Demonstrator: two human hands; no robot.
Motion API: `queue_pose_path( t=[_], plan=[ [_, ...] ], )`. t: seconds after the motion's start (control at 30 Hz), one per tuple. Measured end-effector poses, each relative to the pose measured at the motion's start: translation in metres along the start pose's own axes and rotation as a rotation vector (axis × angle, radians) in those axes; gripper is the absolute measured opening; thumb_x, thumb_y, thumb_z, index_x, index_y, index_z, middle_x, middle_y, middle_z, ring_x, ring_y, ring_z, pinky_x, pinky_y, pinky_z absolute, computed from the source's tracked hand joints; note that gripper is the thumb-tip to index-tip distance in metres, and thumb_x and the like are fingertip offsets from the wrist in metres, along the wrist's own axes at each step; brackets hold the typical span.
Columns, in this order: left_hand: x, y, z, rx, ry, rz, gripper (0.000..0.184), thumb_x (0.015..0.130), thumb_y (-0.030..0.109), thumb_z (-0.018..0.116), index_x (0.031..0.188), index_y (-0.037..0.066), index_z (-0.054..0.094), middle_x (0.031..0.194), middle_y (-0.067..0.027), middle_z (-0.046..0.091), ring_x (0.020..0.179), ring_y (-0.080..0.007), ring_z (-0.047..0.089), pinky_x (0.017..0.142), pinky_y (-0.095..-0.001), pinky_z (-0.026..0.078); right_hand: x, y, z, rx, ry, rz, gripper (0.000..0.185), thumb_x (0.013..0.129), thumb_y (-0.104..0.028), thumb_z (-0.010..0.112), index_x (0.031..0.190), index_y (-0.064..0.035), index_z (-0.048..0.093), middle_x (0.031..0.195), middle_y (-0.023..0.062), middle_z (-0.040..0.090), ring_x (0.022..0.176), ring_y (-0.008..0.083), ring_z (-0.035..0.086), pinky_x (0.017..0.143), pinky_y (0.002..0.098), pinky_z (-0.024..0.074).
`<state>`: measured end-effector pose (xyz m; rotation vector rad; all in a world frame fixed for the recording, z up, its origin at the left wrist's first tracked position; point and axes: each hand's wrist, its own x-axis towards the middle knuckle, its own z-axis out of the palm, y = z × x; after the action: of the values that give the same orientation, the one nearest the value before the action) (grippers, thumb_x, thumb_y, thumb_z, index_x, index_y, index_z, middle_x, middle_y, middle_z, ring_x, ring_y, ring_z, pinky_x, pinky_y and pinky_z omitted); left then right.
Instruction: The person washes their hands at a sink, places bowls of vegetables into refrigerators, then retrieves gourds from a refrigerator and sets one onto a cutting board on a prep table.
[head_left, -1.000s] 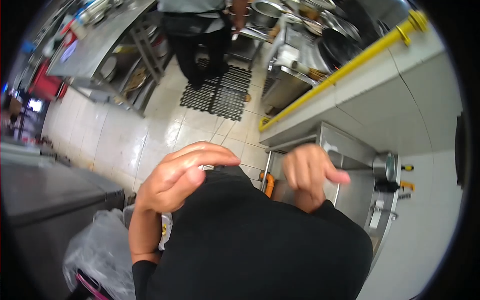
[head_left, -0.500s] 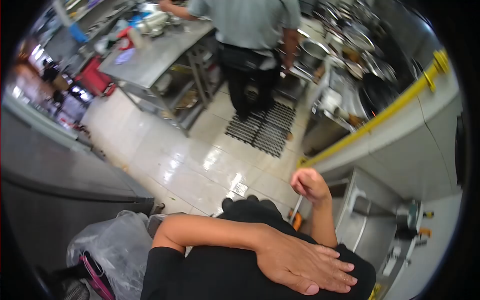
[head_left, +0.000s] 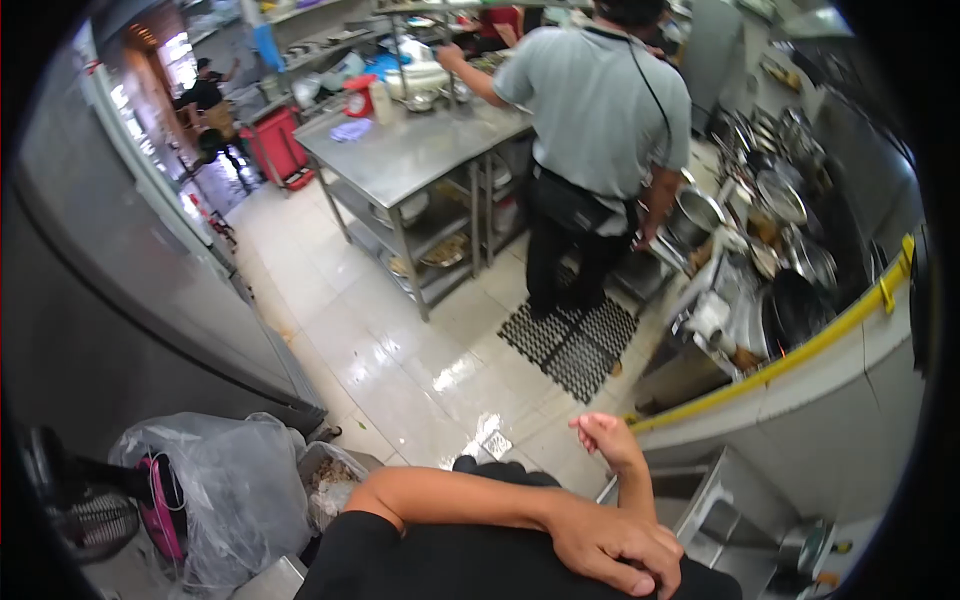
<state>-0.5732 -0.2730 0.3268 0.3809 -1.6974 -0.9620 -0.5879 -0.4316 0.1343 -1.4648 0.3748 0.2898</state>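
Observation:
My left hand (head_left: 618,548) reaches across my body and presses on the black sleeve (head_left: 700,580) at my right arm. Its fingers are bent and drawn together against the cloth, with the thumb pointing down. Raised in front of me, my right hand (head_left: 606,440) is loosely curled with nothing visible in it. The right forearm stands up just beyond my left hand.
A person in a grey shirt (head_left: 610,110) stands on a black mat (head_left: 570,345) beside a steel table (head_left: 400,165). Pots and pans (head_left: 780,195) crowd the right. Lower left are a clear plastic bag (head_left: 225,490) and a fan (head_left: 95,525). The tiled floor (head_left: 390,350) shines.
My left hand has gone from lying flat with extended fingers to bent fingers on the sleeve. My right hand sits lower in view. The view has tilted up and shifted left.

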Motion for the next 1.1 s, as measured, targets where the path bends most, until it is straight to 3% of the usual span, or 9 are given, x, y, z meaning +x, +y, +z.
queue_pose_path(
  t=[0.07,0.1,0.27,0.37,0.47,0.53,0.67,0.97,1.1],
  plan=[
    [0.002,0.002,-0.007,-0.012,-0.186,-0.109,0.038,0.098,0.032,0.045,0.118,0.001,0.055,0.110,-0.0160,0.057,0.104,-0.0282,0.053,0.089,-0.0388,0.040,0.006,0.004,0.003,-0.043,-0.027,0.013,0.027,0.095,-0.024,0.052,0.099,-0.0009,0.065,0.068,-0.0034,0.055,0.059,0.0047,0.047,0.054,0.0192,0.0402],
    [0.004,0.006,-0.005,-0.047,-0.078,-0.017,0.028,0.097,0.025,0.049,0.103,-0.001,0.059,0.090,-0.0145,0.055,0.083,-0.0272,0.052,0.076,-0.0374,0.041,0.009,0.006,0.005,-0.056,-0.046,-0.008,0.027,0.095,-0.024,0.052,0.099,-0.0009,0.065,0.068,-0.0034,0.055,0.059,0.0047,0.047,0.054,0.0192,0.0402],
    [-0.010,-0.002,-0.018,-0.007,-0.245,-0.169,0.024,0.095,0.019,0.053,0.105,-0.002,0.060,0.098,-0.0163,0.057,0.092,-0.0278,0.054,0.081,-0.0378,0.042,0.012,0.013,0.010,-0.163,-0.084,0.090,0.027,0.095,-0.023,0.053,0.102,-0.0013,0.066,0.068,-0.0027,0.056,0.061,0.0053,0.049,0.056,0.0195,0.0418],
    [-0.012,0.001,-0.014,0.025,0.093,0.049,0.023,0.089,0.015,0.054,0.070,0.002,0.053,0.073,-0.0080,0.050,0.070,-0.0249,0.050,0.066,-0.0352,0.039,0.018,0.032,0.006,-0.142,-0.059,0.070,0.018,0.091,-0.022,0.060,0.087,-0.0038,0.060,0.070,-0.0001,0.058,0.060,0.0072,0.053,0.054,0.0223,0.0440],
    [0.004,0.024,-0.022,0.030,0.162,0.011,0.026,0.092,0.024,0.054,0.087,-0.001,0.058,0.092,-0.0135,0.056,0.093,-0.0282,0.054,0.081,-0.0380,0.039,0.017,0.038,0.006,-0.138,-0.003,0.051,0.020,0.088,-0.021,0.064,0.079,-0.0066,0.053,0.071,0.0016,0.060,0.060,0.0087,0.055,0.053,0.0242,0.0448],
    [0.023,0.030,-0.013,0.081,0.129,0.213,0.030,0.095,0.019,0.053,0.115,-0.004,0.057,0.113,-0.0189,0.056,0.106,-0.0326,0.053,0.091,-0.0404,0.041,0.017,0.040,0.008,-0.119,0.029,0.056,0.023,0.086,-0.020,0.066,0.076,-0.0080,0.049,0.071,0.0023,0.060,0.061,0.0093,0.057,0.053,0.0249,0.0451],
    [0.028,0.016,0.011,0.004,-0.379,0.159,0.058,0.101,0.041,0.022,0.144,0.003,0.028,0.152,-0.0137,0.020,0.142,-0.0356,0.009,0.111,-0.0538,0.004,0.018,0.041,0.012,-0.270,-0.033,0.066,0.021,0.087,-0.020,0.066,0.077,-0.0077,0.052,0.070,0.0017,0.059,0.063,0.0097,0.058,0.054,0.0244,0.0453],
    [-0.007,0.005,0.012,0.015,-0.286,0.091,0.058,0.101,0.040,0.016,0.143,0.003,0.031,0.152,-0.0128,0.023,0.142,-0.0331,0.010,0.112,-0.0486,0.007,0.015,0.067,0.015,-0.335,-0.070,0.169,0.022,0.088,-0.024,0.064,0.084,-0.0034,0.058,0.076,0.0049,0.063,0.067,0.0121,0.061,0.059,0.0261,0.0481],
    [-0.013,0.007,0.011,-0.022,-0.177,0.153,0.047,0.101,0.032,0.032,0.133,0.000,0.046,0.142,-0.0157,0.039,0.135,-0.0342,0.028,0.108,-0.0471,0.021,0.019,0.066,0.019,-0.363,-0.101,0.187,0.023,0.089,-0.025,0.062,0.088,-0.0024,0.059,0.079,0.0054,0.064,0.069,0.0118,0.061,0.060,0.0256,0.0480]
  ],
)
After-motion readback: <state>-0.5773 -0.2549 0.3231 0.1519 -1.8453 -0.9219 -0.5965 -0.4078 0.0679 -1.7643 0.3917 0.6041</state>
